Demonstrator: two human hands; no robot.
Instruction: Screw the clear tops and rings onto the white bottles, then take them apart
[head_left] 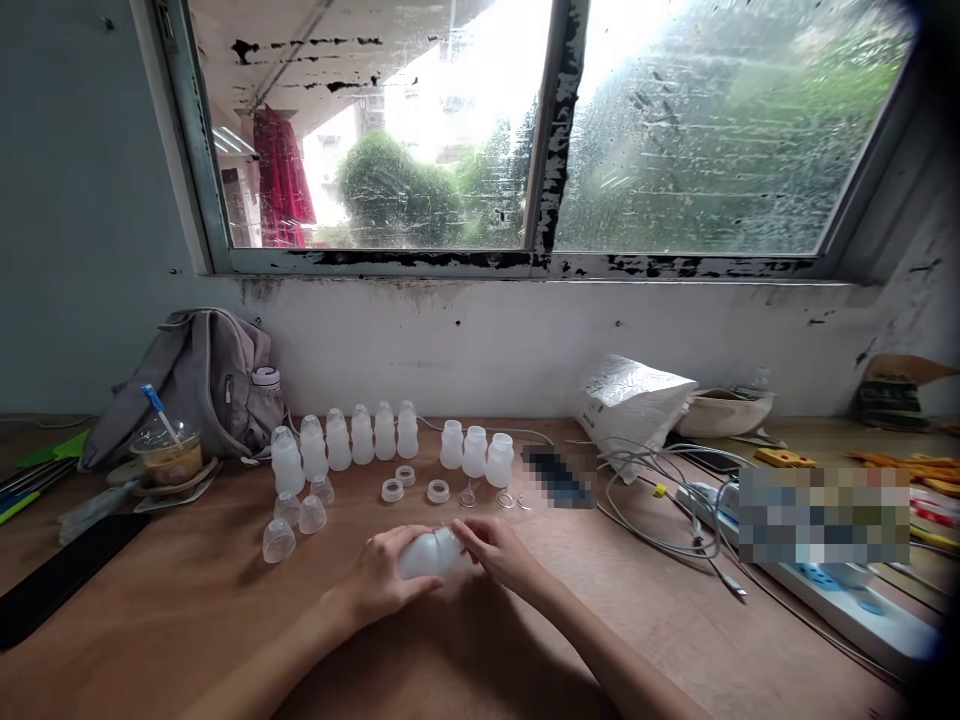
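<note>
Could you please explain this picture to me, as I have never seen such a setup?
There is no robot: one camera, worn on a person's head, looks forward and down at two bare hands. The left hand holds a milky bottle tilted; the right hand's fingers are at its neck. On the table stand six covered bottles and three uncovered ones, with clear domes and white rings nearer. A backpack sits far left.

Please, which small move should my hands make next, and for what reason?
Perhaps turn the bottle upright in the left hand, with the right hand at its neck: it is tilted, while the three bottles without domes stand upright.
</note>
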